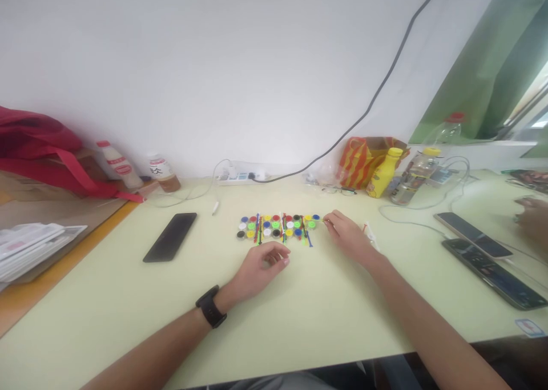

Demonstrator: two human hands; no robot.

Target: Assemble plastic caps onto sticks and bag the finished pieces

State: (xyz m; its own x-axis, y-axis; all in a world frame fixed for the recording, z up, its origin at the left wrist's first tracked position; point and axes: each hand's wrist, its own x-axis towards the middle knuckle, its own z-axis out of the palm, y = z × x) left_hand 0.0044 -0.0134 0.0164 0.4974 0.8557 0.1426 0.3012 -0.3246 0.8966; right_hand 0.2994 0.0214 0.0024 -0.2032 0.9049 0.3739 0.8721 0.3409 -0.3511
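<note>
Rows of small round coloured discs (267, 225) in blue, red, yellow, green, white and black lie on the pale table. Thin coloured plastic sticks (283, 227) stand in lines between groups of them. My left hand (261, 267) rests in front of the discs, loosely curled and holding nothing, with thumb and fingertips apart. At the right end of the rows, my right hand (346, 233) has thumb and fingers pinched together on something tiny that I cannot make out. A few white and red sticks (370, 236) lie just behind its wrist.
A black phone (170, 237) lies at left, and two phones (475, 234) with cables at right. Along the wall stand bottles, a power strip (235, 177), a striped bag (357, 161) and a yellow bottle (384, 173). Another person's hand (533, 221) shows at the right edge.
</note>
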